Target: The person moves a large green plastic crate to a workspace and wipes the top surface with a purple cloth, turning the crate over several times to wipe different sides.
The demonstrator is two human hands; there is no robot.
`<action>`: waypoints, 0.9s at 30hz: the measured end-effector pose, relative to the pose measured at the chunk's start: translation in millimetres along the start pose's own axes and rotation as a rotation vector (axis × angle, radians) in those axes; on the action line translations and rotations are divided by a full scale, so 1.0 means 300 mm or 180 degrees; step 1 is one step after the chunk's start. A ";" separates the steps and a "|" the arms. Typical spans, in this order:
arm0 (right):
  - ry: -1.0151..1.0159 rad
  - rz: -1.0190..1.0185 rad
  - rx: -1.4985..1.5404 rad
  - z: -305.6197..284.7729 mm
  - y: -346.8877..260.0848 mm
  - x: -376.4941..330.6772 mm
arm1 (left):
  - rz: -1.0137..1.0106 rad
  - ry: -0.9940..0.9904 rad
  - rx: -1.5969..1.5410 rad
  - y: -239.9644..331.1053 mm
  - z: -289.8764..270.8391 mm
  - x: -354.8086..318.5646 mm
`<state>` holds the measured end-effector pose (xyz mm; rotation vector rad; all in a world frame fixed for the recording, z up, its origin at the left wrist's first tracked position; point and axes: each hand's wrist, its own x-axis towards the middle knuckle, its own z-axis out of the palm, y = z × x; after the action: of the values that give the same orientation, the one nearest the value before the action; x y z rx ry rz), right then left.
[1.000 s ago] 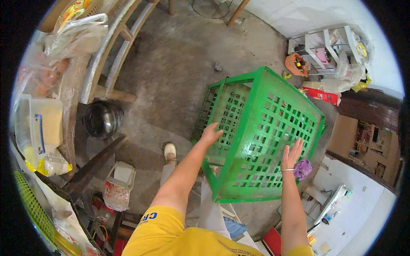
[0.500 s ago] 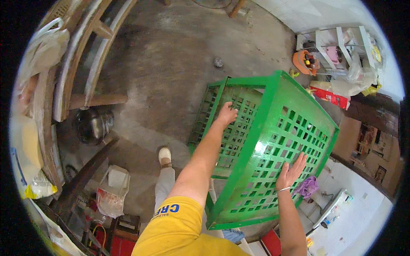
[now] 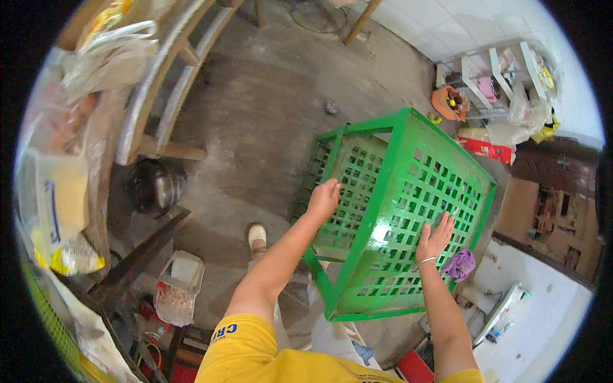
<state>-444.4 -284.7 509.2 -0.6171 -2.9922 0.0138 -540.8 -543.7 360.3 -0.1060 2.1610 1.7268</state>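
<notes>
A large green rack (image 3: 377,255) with panels of square holes stands tilted in front of me, its open side toward the left. My left hand (image 3: 324,201) is closed around a thin green bar along that open side; the fingertips are partly hidden. My right hand (image 3: 436,237) lies flat against the outside of the right perforated panel, fingers stretched out and holding nothing. Next to my right wrist, a crumpled purple cloth (image 3: 460,265) rests by the panel's lower right edge.
Wooden benches (image 3: 150,96) with plastic bags stand at the left, above a dark round pot (image 3: 155,186). A white shelf (image 3: 491,83), an orange basket (image 3: 449,103) and a red package (image 3: 486,150) line the right wall. A small ball-like object (image 3: 330,106) lies on the floor.
My left hand has moved slightly down and left and its fingers have closed on the bar. The rack has shifted a little in view; my right hand stays flat on its panel.
</notes>
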 end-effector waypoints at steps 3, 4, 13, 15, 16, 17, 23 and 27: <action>0.0034 0.0069 -0.0209 0.024 0.054 0.002 | -0.0121 0.0437 -0.0417 0.036 -0.156 -0.096; 0.0034 0.0117 -0.0236 0.014 0.045 -0.007 | 0.0188 0.0864 -0.0367 0.055 -0.202 -0.125; -0.0025 0.0369 -0.0484 -0.014 -0.016 -0.026 | 0.0087 0.2266 -0.1314 0.146 -0.690 -0.312; 0.0017 0.0385 -0.0451 -0.007 -0.015 -0.022 | -0.0033 0.2367 -0.1240 0.064 -0.735 -0.316; 0.0030 0.0373 -0.0409 -0.002 -0.013 -0.025 | -0.0118 0.2374 -0.0897 -0.018 -0.748 -0.319; 0.0032 0.0353 -0.0390 0.007 -0.010 -0.025 | -0.0226 0.2371 -0.0565 -0.118 -0.757 -0.328; 0.0122 0.0263 -0.0268 0.039 0.044 -0.004 | -0.1195 0.2004 0.1671 -0.457 -0.797 -0.353; 0.0047 0.0194 -0.0198 0.001 -0.015 0.002 | -0.1442 0.2500 0.1342 -0.661 -0.941 -0.405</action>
<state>-446.8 -288.5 509.0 -0.7117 -2.9685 -0.0800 -438.8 -882.4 267.5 -1.2227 2.6730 1.0220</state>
